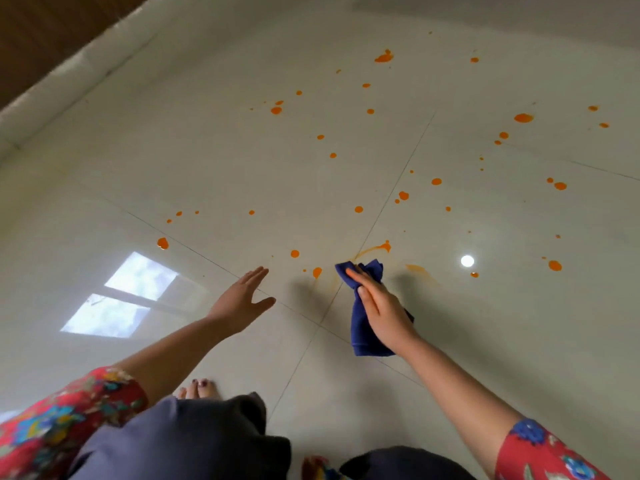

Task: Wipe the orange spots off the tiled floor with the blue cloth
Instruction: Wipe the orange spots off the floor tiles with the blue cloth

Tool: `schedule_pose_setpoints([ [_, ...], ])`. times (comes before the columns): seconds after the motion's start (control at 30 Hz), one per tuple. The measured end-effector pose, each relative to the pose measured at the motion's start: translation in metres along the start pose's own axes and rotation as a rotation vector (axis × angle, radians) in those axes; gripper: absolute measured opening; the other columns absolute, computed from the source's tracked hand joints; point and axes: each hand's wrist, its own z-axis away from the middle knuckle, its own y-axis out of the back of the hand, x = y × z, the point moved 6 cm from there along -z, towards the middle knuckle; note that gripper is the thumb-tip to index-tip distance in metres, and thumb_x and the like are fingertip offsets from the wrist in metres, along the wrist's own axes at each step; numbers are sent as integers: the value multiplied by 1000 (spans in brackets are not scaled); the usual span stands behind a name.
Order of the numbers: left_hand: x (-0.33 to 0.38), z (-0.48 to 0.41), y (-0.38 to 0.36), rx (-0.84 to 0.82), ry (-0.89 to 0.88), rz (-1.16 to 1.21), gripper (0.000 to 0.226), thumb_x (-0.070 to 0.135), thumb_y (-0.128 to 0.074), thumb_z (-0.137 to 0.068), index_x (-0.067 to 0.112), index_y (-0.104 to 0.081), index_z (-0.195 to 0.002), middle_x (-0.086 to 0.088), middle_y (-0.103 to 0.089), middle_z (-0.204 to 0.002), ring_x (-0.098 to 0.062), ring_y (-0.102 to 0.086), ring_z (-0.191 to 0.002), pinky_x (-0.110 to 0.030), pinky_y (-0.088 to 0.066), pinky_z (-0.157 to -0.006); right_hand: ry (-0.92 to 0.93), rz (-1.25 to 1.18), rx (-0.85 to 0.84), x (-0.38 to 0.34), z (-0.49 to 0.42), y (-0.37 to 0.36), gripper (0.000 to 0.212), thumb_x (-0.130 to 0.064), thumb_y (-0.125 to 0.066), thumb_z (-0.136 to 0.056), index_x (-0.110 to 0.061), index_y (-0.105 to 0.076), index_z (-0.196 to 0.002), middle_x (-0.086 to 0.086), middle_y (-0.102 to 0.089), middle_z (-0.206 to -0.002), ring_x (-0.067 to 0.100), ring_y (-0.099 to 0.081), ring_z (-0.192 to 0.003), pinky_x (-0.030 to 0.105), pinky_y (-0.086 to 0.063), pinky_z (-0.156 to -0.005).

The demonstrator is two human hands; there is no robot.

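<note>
Now right hand [384, 313] presses blue cloth [360, 329] onto tiled floor [225, 161], fingers straight (orange spots [523, 117] beyond); left hand [239, 306] spread.

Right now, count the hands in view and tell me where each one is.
2. The left hand reaches forward, fingers straight, left of the blue cloth. The right hand lies on that cloth, fingers straight, beside an orange smear. Neither is hidden.
</note>
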Motion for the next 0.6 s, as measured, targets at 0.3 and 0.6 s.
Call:
schedule_pose_setpoints([
  [0.3, -20, -60, -21, 71, -241, -79, 79, 45, -52, -94, 25, -5, -154, 9, 1, -161, -12, 1, -149, -34, -11, -121, 122, 608, -421, -19, -19, -7, 44, -22, -30, -106, -32, -32, -149, -22, -20, -155, -11, -5, -143, 18, -9, -117],
  [0.6, -54, -72, -18, 71, -160, 29, 86, 39, -59, -90, 19, -6, -154, 3, -2, -162, -19, -2, -150, -36, -13, -120, 28, 712, -501, -63, -20, -25, 45, -27, -28, -106, -36, -24, -151, -26, -6, -154, -19, 11, -137, 3, 9, -106],
])
